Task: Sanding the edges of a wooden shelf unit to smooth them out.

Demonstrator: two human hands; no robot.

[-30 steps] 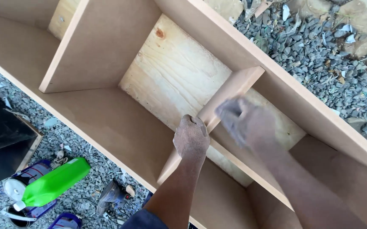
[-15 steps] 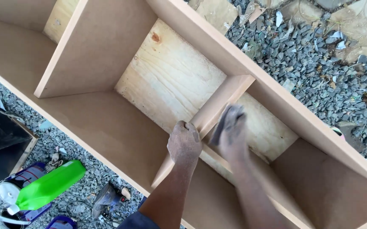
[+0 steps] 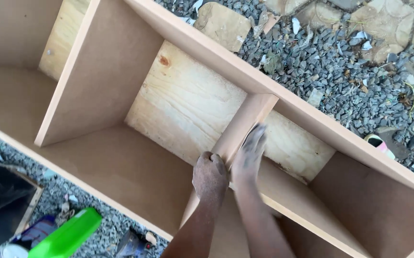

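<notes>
A brown board cabinet (image 3: 135, 172) lies open on gravel, with a pale plywood back (image 3: 188, 102). A short divider panel (image 3: 245, 119) runs across its middle compartment. My left hand (image 3: 210, 174) is closed in a fist over the near part of the divider's top edge. Right beside it, my right hand (image 3: 250, 153) lies flat along the same edge, fingers pointing away from me. It is dusty and blurred by motion, and I see nothing held in it.
A taller divider (image 3: 73, 81) stands to the left. Grey gravel (image 3: 341, 71) with flat stones and scraps lies beyond the cabinet. A green bottle (image 3: 66, 236) and a dark box (image 3: 1, 200) sit on the ground at lower left.
My right hand has swung left from the compartment right of the divider onto the divider's edge, close to my left hand. My left hand has kept its grip.
</notes>
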